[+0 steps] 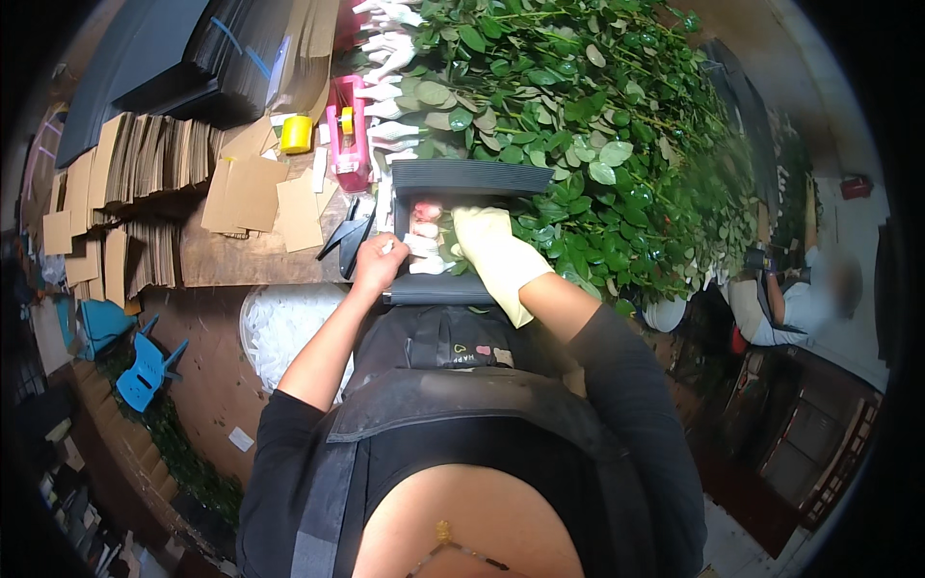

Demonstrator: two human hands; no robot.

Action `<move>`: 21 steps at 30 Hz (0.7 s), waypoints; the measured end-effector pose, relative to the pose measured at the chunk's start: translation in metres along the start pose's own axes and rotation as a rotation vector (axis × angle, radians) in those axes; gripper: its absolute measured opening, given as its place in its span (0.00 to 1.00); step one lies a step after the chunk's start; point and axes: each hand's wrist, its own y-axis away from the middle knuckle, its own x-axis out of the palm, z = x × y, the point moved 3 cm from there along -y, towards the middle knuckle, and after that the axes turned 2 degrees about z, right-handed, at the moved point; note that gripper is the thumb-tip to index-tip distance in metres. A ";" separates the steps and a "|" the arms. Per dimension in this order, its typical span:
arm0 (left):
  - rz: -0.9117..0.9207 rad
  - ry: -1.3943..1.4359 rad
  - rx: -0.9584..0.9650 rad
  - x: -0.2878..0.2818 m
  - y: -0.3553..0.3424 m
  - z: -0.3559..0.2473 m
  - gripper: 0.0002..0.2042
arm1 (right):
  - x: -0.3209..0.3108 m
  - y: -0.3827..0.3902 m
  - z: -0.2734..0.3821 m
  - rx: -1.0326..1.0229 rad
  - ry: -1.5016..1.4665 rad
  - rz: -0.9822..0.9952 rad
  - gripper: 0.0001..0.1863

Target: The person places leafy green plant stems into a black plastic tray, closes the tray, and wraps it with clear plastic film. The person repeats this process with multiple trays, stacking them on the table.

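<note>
A dark corrugated box (472,177) lies open at the bench's front edge, holding pink roses (426,212) and white-wrapped rose heads (424,252). At its left side my bare left hand (379,258) is closed, pinching a small white piece. My right hand (487,249), in a pale yellow glove, is curled inside the box beside the rose heads and leaves; what its fingers hold is hidden. Black scissors or a similar tool (342,241) lie just left of my left hand.
Cardboard pieces (241,193), a yellow roll (295,135) and a pink tape dispenser (349,159) are at the left. Leafy stems (578,116) cover the right side. Below are a bin of white pieces (279,332) and a blue chair (140,376). A co-worker (785,299) is at the far right.
</note>
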 end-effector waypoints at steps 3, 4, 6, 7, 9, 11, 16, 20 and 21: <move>-0.228 0.153 -0.027 -0.034 -0.007 0.000 0.06 | -0.004 0.001 -0.004 0.015 -0.046 0.057 0.30; -0.275 0.270 -0.148 -0.061 -0.013 -0.009 0.06 | -0.004 0.002 -0.006 0.014 -0.063 0.056 0.29; -0.116 0.361 -0.061 -0.091 -0.011 -0.031 0.06 | -0.009 0.006 -0.010 -0.014 -0.085 0.057 0.28; -0.159 0.184 0.159 -0.088 -0.003 -0.049 0.07 | -0.030 0.013 -0.008 0.017 -0.136 0.149 0.28; 0.017 -0.175 0.123 -0.091 0.003 -0.013 0.07 | -0.055 0.034 -0.012 -0.025 -0.207 0.100 0.27; 0.253 -0.383 -0.049 -0.069 0.014 -0.036 0.11 | -0.065 0.044 -0.008 -0.094 -0.263 0.026 0.25; 0.578 -0.433 -0.031 -0.010 0.000 -0.026 0.20 | -0.056 0.055 0.025 -0.278 -0.295 0.186 0.15; 0.519 -0.156 -0.181 -0.007 0.002 -0.005 0.15 | -0.028 0.030 0.026 -0.216 -0.066 0.276 0.15; 0.474 0.028 -0.249 -0.007 0.005 -0.004 0.13 | -0.020 0.027 0.022 -0.214 -0.069 0.315 0.14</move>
